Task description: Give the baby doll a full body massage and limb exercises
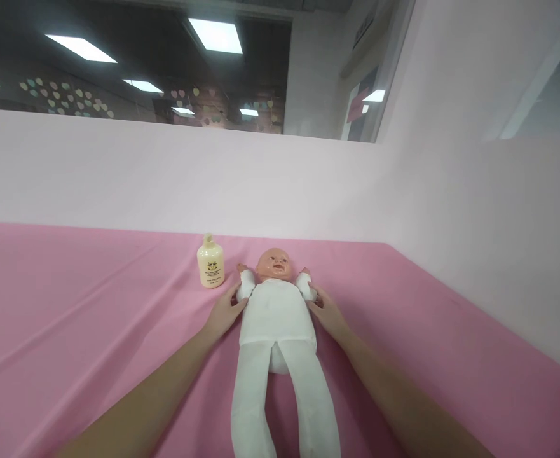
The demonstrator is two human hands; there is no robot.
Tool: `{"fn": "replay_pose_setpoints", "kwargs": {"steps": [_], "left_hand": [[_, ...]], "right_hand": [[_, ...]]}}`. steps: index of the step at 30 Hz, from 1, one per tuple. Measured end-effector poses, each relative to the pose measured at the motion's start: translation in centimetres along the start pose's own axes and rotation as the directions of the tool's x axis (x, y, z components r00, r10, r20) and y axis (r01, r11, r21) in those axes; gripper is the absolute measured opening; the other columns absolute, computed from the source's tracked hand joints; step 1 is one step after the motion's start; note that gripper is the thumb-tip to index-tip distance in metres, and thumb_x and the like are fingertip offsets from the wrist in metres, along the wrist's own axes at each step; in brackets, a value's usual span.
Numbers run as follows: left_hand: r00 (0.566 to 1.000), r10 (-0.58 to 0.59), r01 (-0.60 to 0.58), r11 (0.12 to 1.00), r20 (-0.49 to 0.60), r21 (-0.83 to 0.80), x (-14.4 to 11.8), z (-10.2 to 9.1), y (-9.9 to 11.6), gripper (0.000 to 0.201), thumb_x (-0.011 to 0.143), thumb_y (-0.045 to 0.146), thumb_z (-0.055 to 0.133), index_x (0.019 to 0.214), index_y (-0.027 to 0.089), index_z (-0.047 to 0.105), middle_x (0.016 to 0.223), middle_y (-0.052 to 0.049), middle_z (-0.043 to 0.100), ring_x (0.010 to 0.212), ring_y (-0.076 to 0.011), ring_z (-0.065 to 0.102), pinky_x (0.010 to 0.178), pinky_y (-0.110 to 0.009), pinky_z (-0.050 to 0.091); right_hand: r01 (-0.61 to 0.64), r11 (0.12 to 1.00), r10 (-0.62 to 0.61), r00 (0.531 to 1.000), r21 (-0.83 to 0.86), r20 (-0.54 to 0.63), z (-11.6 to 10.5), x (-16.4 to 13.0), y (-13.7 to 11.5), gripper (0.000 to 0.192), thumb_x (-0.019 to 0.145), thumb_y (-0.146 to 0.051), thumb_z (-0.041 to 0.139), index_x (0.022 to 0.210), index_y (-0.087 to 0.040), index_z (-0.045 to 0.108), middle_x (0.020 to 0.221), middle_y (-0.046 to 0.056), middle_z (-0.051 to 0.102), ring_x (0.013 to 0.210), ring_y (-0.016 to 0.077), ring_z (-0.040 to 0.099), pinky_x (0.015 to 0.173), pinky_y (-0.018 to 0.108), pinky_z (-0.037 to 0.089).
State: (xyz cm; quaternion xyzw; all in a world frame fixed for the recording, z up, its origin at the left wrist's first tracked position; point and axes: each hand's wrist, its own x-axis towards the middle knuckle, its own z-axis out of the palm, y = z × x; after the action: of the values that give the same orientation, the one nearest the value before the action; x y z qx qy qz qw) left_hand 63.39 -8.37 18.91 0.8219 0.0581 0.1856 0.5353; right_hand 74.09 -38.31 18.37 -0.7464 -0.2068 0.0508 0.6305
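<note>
A wide table covered in smooth pink cloth (93, 318) fills the lower half of the view, with long soft creases running across it from the left. Behind it and along the right side stands a pale pink partition wall (260, 184), and above the wall's top edge there is dark glass showing reflected ceiling lights and small heart shapes.

On the cloth, near the middle, lies a plastic baby doll dressed in a white one-piece suit (276, 318). It is on its back, head toward the wall and legs stretching toward the camera (the legs run out of the bottom edge of the picture). Its short arms are raised on either side of the head.

Both of the person's bare forearms reach in from the bottom corners. The left hand (225, 312) lies flat and open on the cloth against the doll's side, its fingertips touching the white sleeve just below the doll's arm. The right hand (328, 312) mirrors it on the other side, fingers extended and pressed lightly to the suit under the other sleeve. Neither hand is closed around anything.

Just beside the doll's head, on the left hand's side, a small cream-yellow plastic bottle with a rounded cap (210, 262) stands upright on the cloth, apart from both the doll and the hand.
</note>
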Motion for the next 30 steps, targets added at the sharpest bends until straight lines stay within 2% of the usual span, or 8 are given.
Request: {"fn": "replay_pose_setpoints", "kwargs": {"steps": [6,11,14,18,20,24,27,30], "left_hand": [[0.999,-0.041,0.042,0.986,0.009,-0.162,-0.2,0.0,0.5,0.070,0.077,0.041,0.072,0.141,0.025,0.047,0.134,-0.009,0.064,0.114,-0.0271,0.064,0.100,-0.041,0.047],[1.000,-0.006,0.000,0.976,-0.026,-0.219,-0.1,0.0,0.5,0.073,0.077,0.038,0.073,0.142,0.024,0.042,0.140,-0.013,0.059,0.127,-0.0272,0.056,0.104,-0.042,0.041],[1.000,0.012,-0.015,0.970,-0.013,-0.243,0.0,0.1,0.5,0.067,0.076,0.035,0.073,0.137,0.023,0.047,0.134,-0.012,0.063,0.125,-0.0263,0.056,0.103,-0.041,0.041],[1.000,0.030,-0.031,0.946,-0.009,-0.322,0.2,0.3,0.4,0.046,0.070,0.029,0.074,0.114,0.021,0.063,0.119,-0.010,0.070,0.112,-0.0260,0.062,0.097,-0.038,0.044],[0.999,0.036,-0.037,0.926,-0.009,-0.375,0.3,0.3,0.4,0.033,0.067,0.028,0.075,0.098,0.019,0.066,0.108,-0.008,0.072,0.102,-0.0244,0.065,0.091,-0.036,0.047],[1.000,0.008,-0.016,0.874,-0.019,-0.485,0.4,0.5,0.4,0.023,0.060,0.022,0.076,0.077,0.019,0.060,0.091,-0.004,0.071,0.090,-0.0212,0.065,0.082,-0.033,0.049],[0.999,-0.030,0.010,0.840,-0.029,-0.542,0.2,0.6,0.8,0.022,0.056,0.018,0.073,0.068,0.019,0.055,0.089,-0.004,0.071,0.088,-0.0208,0.065,0.079,-0.032,0.049],[0.998,-0.023,-0.009,0.845,-0.052,-0.534,-0.2,0.6,1.2,0.020,0.056,0.019,0.068,0.058,0.019,0.048,0.090,-0.005,0.069,0.089,-0.0209,0.064,0.079,-0.032,0.050]], "right_hand": [[0.026,0.987,-0.025,1.000,0.159,-0.011,0.0,0.1,-0.2,0.062,0.072,-0.032,0.071,0.131,-0.027,0.054,0.124,0.005,0.068,0.113,0.0231,0.064,0.103,0.043,0.048],[0.033,0.966,-0.021,0.999,0.255,-0.049,0.1,0.0,-0.7,0.051,0.067,-0.025,0.073,0.116,-0.027,0.059,0.122,0.003,0.068,0.110,0.0209,0.063,0.099,0.038,0.047],[0.014,0.951,-0.003,0.999,0.310,-0.036,0.0,-0.2,-1.3,0.049,0.065,-0.021,0.073,0.112,-0.026,0.061,0.117,0.002,0.071,0.106,0.0208,0.064,0.095,0.037,0.047],[0.003,0.925,0.018,0.999,0.380,-0.050,0.0,-0.2,-1.5,0.040,0.060,-0.015,0.074,0.097,-0.025,0.065,0.097,-0.001,0.074,0.092,0.0187,0.064,0.086,0.032,0.047],[0.007,0.904,0.022,0.998,0.428,-0.063,0.0,-0.1,-1.2,0.033,0.057,-0.014,0.075,0.087,-0.024,0.065,0.086,-0.003,0.071,0.083,0.0165,0.063,0.078,0.029,0.046],[-0.018,0.870,0.049,0.997,0.493,-0.051,0.1,0.4,-0.3,0.027,0.053,-0.013,0.075,0.074,-0.023,0.063,0.075,-0.004,0.066,0.072,0.0136,0.058,0.069,0.026,0.044],[-0.026,0.865,0.063,0.996,0.501,-0.058,0.1,0.7,0.4,0.026,0.051,-0.012,0.076,0.069,-0.023,0.061,0.073,-0.004,0.065,0.072,0.0132,0.058,0.071,0.026,0.045],[-0.036,0.862,0.070,0.996,0.505,-0.048,0.0,0.9,0.8,0.027,0.050,-0.012,0.078,0.068,-0.023,0.060,0.075,-0.004,0.065,0.076,0.0144,0.060,0.073,0.027,0.047]]}}
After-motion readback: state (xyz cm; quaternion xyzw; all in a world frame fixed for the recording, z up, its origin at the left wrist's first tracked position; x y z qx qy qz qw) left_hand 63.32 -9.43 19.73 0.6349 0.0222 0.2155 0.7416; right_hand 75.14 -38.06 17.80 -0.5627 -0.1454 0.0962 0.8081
